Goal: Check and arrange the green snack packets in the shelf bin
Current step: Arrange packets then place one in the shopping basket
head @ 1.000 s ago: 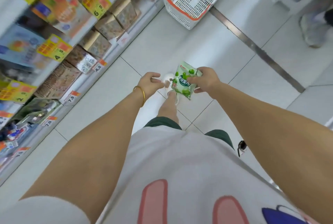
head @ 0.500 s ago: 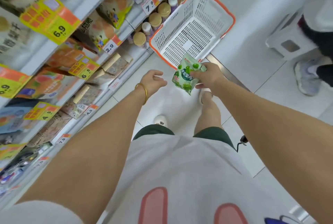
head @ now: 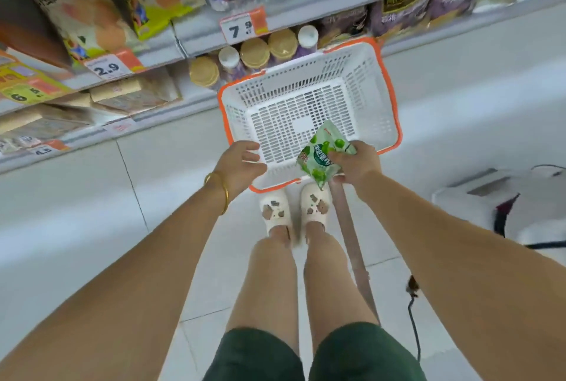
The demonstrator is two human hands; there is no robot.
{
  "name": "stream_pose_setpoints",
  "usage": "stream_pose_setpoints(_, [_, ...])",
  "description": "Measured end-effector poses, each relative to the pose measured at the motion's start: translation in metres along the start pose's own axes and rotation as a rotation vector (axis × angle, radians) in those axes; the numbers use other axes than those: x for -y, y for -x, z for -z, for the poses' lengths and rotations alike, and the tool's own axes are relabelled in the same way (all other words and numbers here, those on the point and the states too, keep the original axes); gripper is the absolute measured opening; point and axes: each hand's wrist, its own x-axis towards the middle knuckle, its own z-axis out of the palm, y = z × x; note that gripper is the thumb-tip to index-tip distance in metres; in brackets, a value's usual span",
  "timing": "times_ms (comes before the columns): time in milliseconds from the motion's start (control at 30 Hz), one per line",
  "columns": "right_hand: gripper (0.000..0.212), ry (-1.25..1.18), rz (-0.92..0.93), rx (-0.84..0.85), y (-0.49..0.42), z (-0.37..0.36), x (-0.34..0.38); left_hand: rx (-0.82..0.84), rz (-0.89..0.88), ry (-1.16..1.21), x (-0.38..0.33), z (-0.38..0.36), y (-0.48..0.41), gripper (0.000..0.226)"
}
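Green packet (head: 321,154) in right hand (head: 357,164), seemingly over basket (head: 275,186) near rim.

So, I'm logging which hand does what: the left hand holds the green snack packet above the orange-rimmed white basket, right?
Not quite. The head view shows the right hand gripping the green snack packet above the orange-rimmed white basket. The left hand hovers beside it, fingers loose, holding nothing.

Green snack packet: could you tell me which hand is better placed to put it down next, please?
Probably the right hand: its fingers grip the green snack packet over the basket; the left hand holds nothing.
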Motion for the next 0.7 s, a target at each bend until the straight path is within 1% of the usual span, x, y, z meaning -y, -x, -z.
stream_pose_setpoints(67, [0.012,0.003,-0.009,0.006,-0.046,-0.008,-0.006,-0.03,-0.003,0.038,0.006,-0.017,-0.033,0.042])
stream_pose_setpoints(167, [0.018,-0.005,-0.045,0.016,-0.121,-0.03,-0.028,-0.067,-0.03,0.059,0.028,-0.043,-0.093,0.039])
stream_pose_setpoints(333, [0.007,0.054,-0.08,0.023,-0.249,-0.081,-0.074,-0.07,-0.097,0.046,0.085,-0.077,-0.193,0.036])
stream_pose_setpoints(400, [0.006,0.063,-0.094,0.018,-0.293,-0.101,-0.086,-0.077,-0.11,0.069,0.105,-0.086,-0.227,0.036])
stream_pose_setpoints(500, [0.008,0.083,-0.118,0.058,-0.343,-0.126,-0.091,-0.092,-0.113,0.073,0.126,-0.092,-0.266,0.036])
stream_pose_setpoints(533, [0.014,0.095,-0.114,0.076,-0.355,-0.133,-0.091,-0.101,-0.112,0.069,0.131,-0.092,-0.274,0.037])
stream_pose_setpoints(600, [0.043,0.166,-0.123,0.099,-0.367,-0.139,-0.088,-0.116,-0.105,0.057,0.136,-0.09,-0.282,0.038])
stream_pose_setpoints(633, [0.054,0.199,-0.138,0.094,-0.369,-0.14,-0.087,-0.121,-0.099,0.056,0.137,-0.088,-0.281,0.039])
stream_pose_setpoints(667, [0.055,0.231,-0.139,0.084,-0.365,-0.137,-0.085,-0.12,-0.088,0.056,0.136,-0.086,-0.277,0.04])
stream_pose_setpoints(700, [0.052,0.277,-0.129,0.066,-0.357,-0.132,-0.084,-0.117,-0.07,0.06,0.134,-0.084,-0.269,0.04])
